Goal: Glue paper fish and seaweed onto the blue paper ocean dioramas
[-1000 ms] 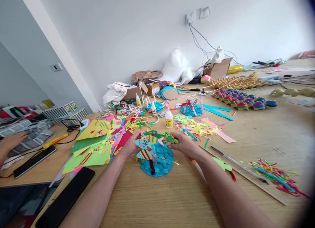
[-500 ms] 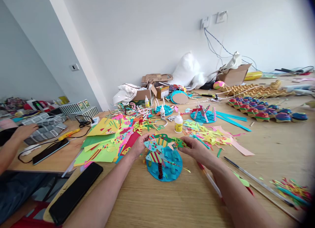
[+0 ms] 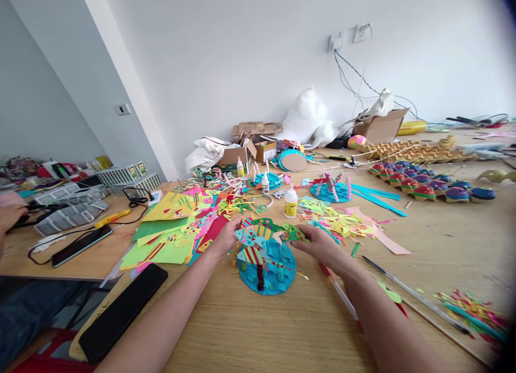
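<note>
A round blue base [image 3: 278, 284] stands on the table between my hands, with pipe-cleaner stems and blue paper pieces on it. Several patterned paper fish sit above it, among them a red-and-yellow striped fish [image 3: 250, 255] over a dark brown stem [image 3: 260, 279]. My left hand [image 3: 226, 239] is closed at the left edge of the fish cluster, its fingertips partly hidden behind the fish. On the other side, my right hand [image 3: 320, 245] pinches the end of a green spotted paper fish [image 3: 292, 232].
Behind the craft stands a glue bottle [image 3: 291, 205], with paper scraps [image 3: 338, 217] to its right. Coloured paper sheets [image 3: 161, 244] and a black phone [image 3: 124, 311] lie left. A pen [image 3: 415, 293] and painted egg-carton cups [image 3: 427, 182] are at right. Another person's hand [image 3: 10, 217] shows far left.
The view has shifted slightly; my hands keep about the same place around the fish. The other person's hand at far left has moved left, away from the grey striped things.
</note>
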A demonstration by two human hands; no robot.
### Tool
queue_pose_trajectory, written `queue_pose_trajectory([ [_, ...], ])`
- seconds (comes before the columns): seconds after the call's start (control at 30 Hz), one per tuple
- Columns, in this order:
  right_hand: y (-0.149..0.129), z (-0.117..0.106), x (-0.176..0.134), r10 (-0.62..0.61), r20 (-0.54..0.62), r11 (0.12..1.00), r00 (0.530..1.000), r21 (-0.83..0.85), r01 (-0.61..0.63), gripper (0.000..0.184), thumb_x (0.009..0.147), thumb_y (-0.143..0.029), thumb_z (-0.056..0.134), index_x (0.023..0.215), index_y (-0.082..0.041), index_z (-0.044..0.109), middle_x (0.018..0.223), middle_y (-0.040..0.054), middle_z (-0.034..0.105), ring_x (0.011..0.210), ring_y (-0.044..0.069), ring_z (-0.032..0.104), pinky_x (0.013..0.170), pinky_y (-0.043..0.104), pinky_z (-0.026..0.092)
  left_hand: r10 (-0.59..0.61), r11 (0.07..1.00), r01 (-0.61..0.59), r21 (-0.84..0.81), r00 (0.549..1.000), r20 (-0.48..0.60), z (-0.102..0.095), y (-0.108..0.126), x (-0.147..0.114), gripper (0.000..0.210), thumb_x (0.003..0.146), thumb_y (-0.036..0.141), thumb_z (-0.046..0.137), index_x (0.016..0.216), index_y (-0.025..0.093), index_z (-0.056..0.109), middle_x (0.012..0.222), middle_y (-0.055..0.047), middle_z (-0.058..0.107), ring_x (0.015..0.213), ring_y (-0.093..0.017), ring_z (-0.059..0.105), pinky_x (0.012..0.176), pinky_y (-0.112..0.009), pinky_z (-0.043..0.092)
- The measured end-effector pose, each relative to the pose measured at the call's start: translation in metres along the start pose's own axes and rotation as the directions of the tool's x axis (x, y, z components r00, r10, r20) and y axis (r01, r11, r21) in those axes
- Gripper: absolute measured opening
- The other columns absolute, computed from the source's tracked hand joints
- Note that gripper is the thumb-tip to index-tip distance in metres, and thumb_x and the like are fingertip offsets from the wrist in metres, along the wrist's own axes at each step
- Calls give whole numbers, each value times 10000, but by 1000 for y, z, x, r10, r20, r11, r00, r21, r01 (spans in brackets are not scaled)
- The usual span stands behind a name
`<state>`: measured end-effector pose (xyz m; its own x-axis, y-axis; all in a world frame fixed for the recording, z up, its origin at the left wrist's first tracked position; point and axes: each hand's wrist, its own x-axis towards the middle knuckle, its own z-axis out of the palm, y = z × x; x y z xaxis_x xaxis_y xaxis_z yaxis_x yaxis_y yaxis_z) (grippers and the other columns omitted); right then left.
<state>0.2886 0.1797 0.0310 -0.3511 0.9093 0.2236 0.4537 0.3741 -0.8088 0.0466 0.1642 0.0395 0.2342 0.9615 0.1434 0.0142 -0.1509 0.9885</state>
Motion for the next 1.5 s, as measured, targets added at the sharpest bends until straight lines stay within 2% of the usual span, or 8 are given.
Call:
queue_pose_trajectory([
  [0.17,-3,0,-1,22,47,1000,999,-1,-22,180,637,-309,587,770,-201,642,633,-25,610,640,163,535,576,251,409,-42,999,44,22,996,-74,6,-1,-2,274,653,211,594,921,158,618,863,-33,657,800,-187,595,641,-256,460],
  [0.33,-8,1,-3,36,47,998,998,42,-38,169,638,-290,585,775,-204,636,694,-24,633,697,173,555,610,257,425,-18,997,27,70,992,-127,11,-3,-5,250,642,227,611,880,156,629,873,-24,661,791,-178,595,630,-240,453],
  [0.6,-20,6,-5,98,68,952,993,283,-113,265,621,-240,600,880,-184,583,873,8,641,847,196,575,723,295,446,48,994,-37,103,993,-112,0,-17,-6,305,667,282,619,945,155,628,841,-32,674,817,-198,596,697,-276,457],
  [0.73,-19,7,-5,75,43,923,996,374,-86,268,616,-223,606,881,-192,577,889,8,644,873,193,578,762,313,440,56,993,-43,110,991,-118,-2,-19,-7,332,677,285,613,984,157,620,889,-46,670,884,-217,584,745,-297,453],
  [0.9,-17,7,-6,85,42,903,995,420,-95,259,613,-218,611,868,-191,568,881,-1,642,845,167,575,721,275,438,31,992,-15,124,991,-129,-3,-21,-7,343,677,277,610,1005,176,614,883,-43,674,862,-219,596,745,-310,458],
  [1.17,-14,12,-5,145,70,898,987,409,-161,196,608,-261,618,788,-182,603,738,-27,616,622,107,505,550,220,380,56,992,-43,116,992,-110,-3,-22,-8,314,696,270,581,987,159,619,853,-45,678,872,-223,595,752,-320,461],
  [1.37,-12,14,-4,163,78,901,984,395,-180,214,608,-288,629,797,-187,616,688,-36,606,596,106,491,553,227,371,55,991,-39,125,991,-120,0,-19,-10,286,686,256,582,950,153,626,861,-39,676,853,-215,598,742,-314,465],
  [1.5,-14,14,-5,149,84,904,985,393,-170,227,623,-300,630,825,-197,625,738,-34,632,645,119,527,594,240,395,63,991,-47,126,990,-129,3,-15,-11,312,680,261,589,976,165,620,909,-32,668,858,-207,596,772,-319,458],
])
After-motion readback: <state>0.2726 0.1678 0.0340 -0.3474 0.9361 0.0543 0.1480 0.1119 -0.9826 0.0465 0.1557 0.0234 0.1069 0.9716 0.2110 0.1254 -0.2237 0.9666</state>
